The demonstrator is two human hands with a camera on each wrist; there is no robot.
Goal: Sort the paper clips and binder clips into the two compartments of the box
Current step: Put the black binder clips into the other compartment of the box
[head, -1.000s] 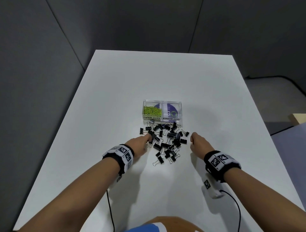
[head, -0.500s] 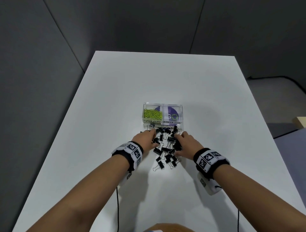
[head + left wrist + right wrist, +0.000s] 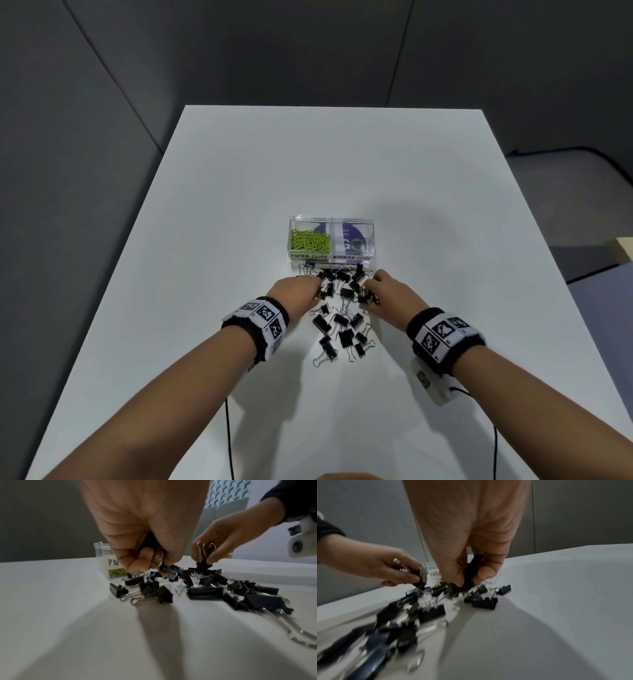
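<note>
A clear two-compartment box (image 3: pixel 372 240) stands mid-table. Its left side, marked PAPER CLIPS, holds green paper clips (image 3: pixel 310 240). The right side, marked BINDER CLIPS, shows only a purple label on its floor. Several black binder clips (image 3: pixel 342 318) lie loose just in front of the box. My left hand (image 3: pixel 315 286) is at the pile's left edge and pinches a black binder clip (image 3: pixel 169 571) in its curled fingers. At the pile's right edge my right hand (image 3: pixel 371 288) grips black binder clips (image 3: pixel 471 573) between thumb and fingers.
The white table (image 3: pixel 342 164) stretches bare beyond the box, with dark grey walls behind it. Black cables (image 3: pixel 227 435) trail from both wrist bands toward the near table edge.
Both hands have moved inward from the sides of the pile and forward toward the box. Their fingers have closed on binder clips, and the pile looks more bunched together.
</note>
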